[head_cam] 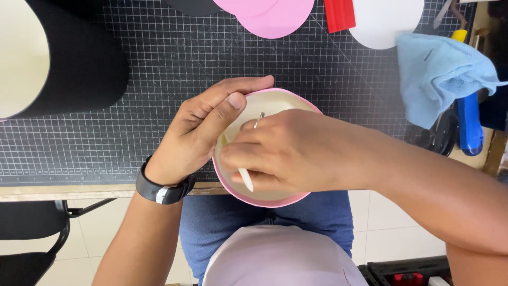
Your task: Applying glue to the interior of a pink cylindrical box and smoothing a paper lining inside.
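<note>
Fingers of both my hands are busy at a round pink box (264, 200) that sits at the near edge of a black gridded cutting mat (174, 69), half overhanging my lap. My left hand (203, 130) grips the box's left rim, thumb hooked over the edge and pressing the cream inner wall. My right hand (288, 153) reaches into the box from the right, fingers pinched around a slim white smoothing tool (246, 179) whose rounded tip points toward me.

Far left of the box stands a big black cylinder (79, 58) with a pale inner face. Beyond the box lie pink card circles (275, 16) and a white card circle (383, 21). To the box's right, a light blue cloth (436, 74) is draped over a blue-handled tool (470, 124).

I judge I am pressing the lining flat inside the wall. Next calls for turning the box slightly and keeping steady, even pressure.
</note>
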